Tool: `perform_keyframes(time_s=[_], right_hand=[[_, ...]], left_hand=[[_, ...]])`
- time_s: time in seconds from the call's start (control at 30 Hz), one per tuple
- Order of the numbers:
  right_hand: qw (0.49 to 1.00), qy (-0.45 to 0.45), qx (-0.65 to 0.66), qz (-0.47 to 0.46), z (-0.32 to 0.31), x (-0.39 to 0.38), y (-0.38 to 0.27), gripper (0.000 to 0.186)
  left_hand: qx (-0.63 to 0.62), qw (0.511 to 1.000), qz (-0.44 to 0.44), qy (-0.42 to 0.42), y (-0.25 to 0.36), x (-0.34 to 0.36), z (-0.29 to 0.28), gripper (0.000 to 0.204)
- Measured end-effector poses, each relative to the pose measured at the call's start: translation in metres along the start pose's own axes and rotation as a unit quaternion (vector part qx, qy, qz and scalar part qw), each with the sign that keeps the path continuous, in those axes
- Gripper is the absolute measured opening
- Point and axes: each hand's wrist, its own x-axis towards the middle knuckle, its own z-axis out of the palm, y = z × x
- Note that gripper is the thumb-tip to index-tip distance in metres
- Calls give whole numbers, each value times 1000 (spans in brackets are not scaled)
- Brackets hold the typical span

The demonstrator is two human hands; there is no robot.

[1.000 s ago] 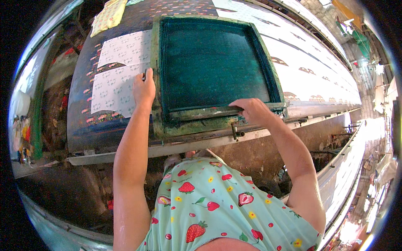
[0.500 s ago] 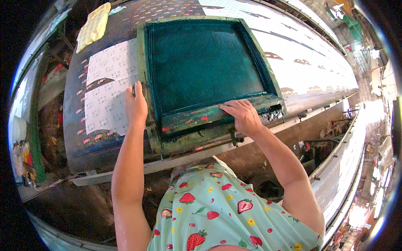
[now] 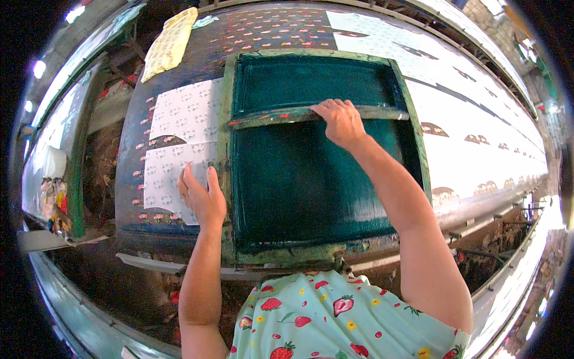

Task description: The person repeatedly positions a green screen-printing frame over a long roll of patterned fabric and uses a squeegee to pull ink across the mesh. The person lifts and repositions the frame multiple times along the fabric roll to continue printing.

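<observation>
Pushes squeegee (image 3: 281,118), clasped in right hand (image 3: 343,124), from near toward far edge of screen frame (image 3: 281,256), with left hand (image 3: 206,200) empty, apparently mid-stroke, next wanting even pressure.

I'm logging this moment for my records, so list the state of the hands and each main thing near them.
Right hand: closed around the bar.
Left hand: open, fingers spread, holding nothing.
Bar: gripped, lying crosswise over the frame.
Frame: flat on the table, dark green inside.
White pieces left of the frame: spread flat, printed with small marks.
Yellow cloth: lying loose, patterned.
</observation>
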Motion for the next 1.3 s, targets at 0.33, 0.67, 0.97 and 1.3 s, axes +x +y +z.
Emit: perform_keyframes(time_s=[0.33,0.67,0.97,1.3], right_hand=[[998,-27,-39,29,49,108,92,45],[995,-49,-62,54,32,139,108,53],[996,-57,22,70,54,139,141,45],[992,-102,23,77,24,148,135,49]], left_hand=[[51,998,-12,21,5,-3,1,68],[38,999,5,9,5,-1,1,69],[51,999,-15,0,14,-4,0,60],[52,998,-16,-27,3,-4,1,58]])
